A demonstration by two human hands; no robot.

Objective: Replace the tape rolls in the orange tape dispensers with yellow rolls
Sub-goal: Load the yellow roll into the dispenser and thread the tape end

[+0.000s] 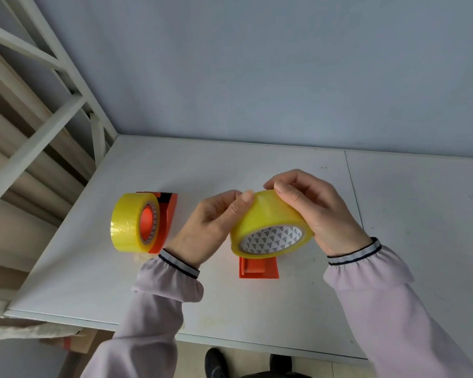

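A yellow tape roll (268,216) with a white patterned core is held in the air above the table. My right hand (320,211) grips its far right side. My left hand (213,225) pinches its upper left edge with thumb and fingertips. Right beneath the roll an orange tape dispenser (258,267) lies on the table, mostly hidden by it. To the left stands a second orange dispenser (167,214) with another yellow roll (130,222) mounted on its orange hub.
The white table (407,227) runs to a grey wall at the back, and its front edge is near my body. A white metal rack (38,137) stands to the left. Cardboard and cloth lie under the table's left corner.
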